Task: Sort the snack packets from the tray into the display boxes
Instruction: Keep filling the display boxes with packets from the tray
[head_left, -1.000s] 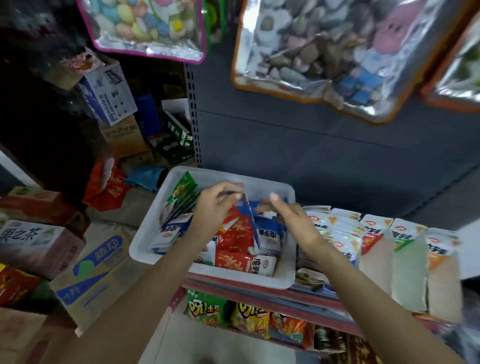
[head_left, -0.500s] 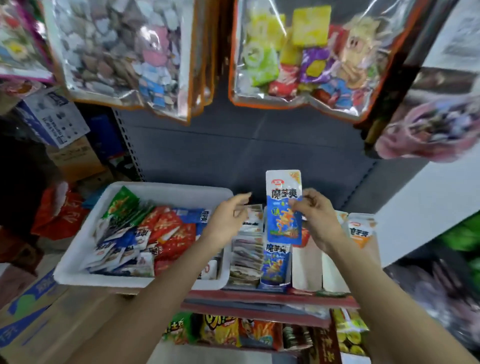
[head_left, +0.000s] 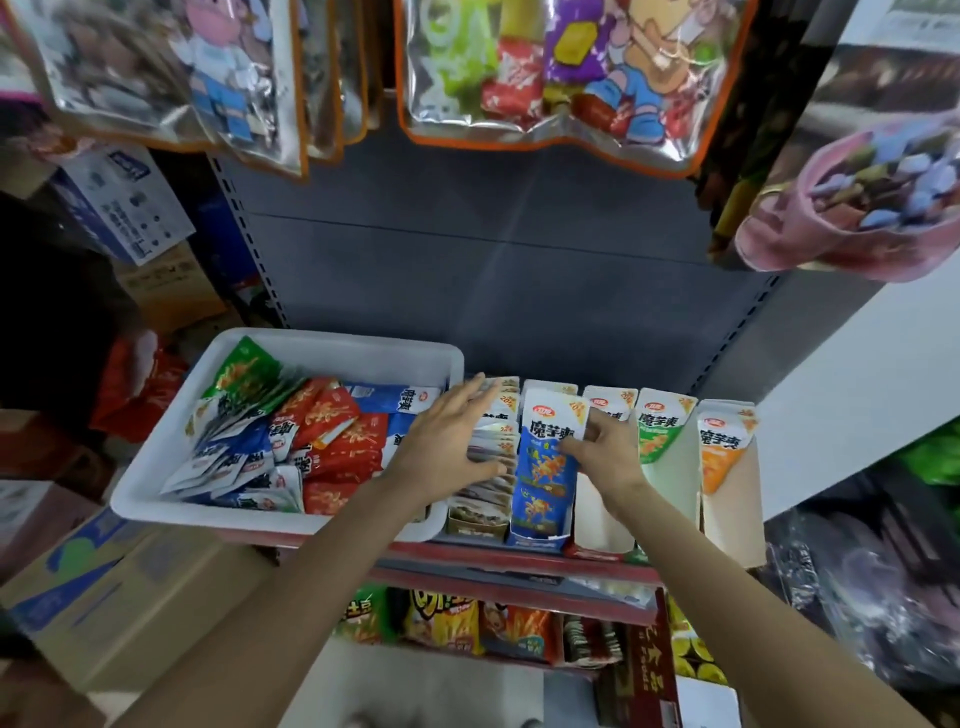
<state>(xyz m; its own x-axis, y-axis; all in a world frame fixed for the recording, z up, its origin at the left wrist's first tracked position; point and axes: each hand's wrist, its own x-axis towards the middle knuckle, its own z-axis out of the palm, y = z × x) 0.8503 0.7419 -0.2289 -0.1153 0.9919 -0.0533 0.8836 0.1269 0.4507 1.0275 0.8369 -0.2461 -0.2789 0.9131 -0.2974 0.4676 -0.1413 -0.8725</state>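
A white tray (head_left: 332, 344) on the shelf's left holds several red, blue and green snack packets (head_left: 332, 436). To its right stands a row of display boxes: brown (head_left: 478, 519), blue (head_left: 535, 530), a pale one (head_left: 602, 525), green (head_left: 665, 436) and orange (head_left: 722, 441). My right hand (head_left: 605, 452) pinches the right edge of a blue packet (head_left: 545, 436), which stands upright in the blue box. With straight fingers, my left hand (head_left: 447, 441) lies over the packets in the brown box.
Clear bags of sweets and toys (head_left: 545, 78) hang low above the shelf. Cardboard cartons (head_left: 114, 587) are stacked at the left below the tray. A lower shelf (head_left: 457, 623) holds more snack bags. A white wall (head_left: 857, 395) closes the right side.
Both hands left the tray. My right hand carried the blue packet up and right, then lowered it into the blue box. My left hand moved right over the brown box.
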